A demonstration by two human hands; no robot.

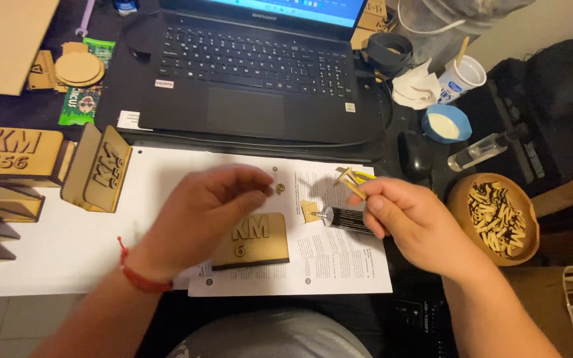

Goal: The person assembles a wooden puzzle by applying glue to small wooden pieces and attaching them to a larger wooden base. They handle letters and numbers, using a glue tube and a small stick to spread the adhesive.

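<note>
Gripping a small black glue tube point(347, 219) in closed fingers, the right hand point(411, 225) holds its nozzle beside a little wooden piece point(310, 211) on the printed paper sheet point(339, 262). Left hand point(200, 215) hovers, fingers loosely curled and empty, over the wooden plaque point(253, 242) lying flat below the laptop point(253, 66).

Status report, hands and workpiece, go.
Left hand open, hovering above gold plaque. Right hand grips black glue tube and small wooden stick. Printed sheet underneath.
</note>
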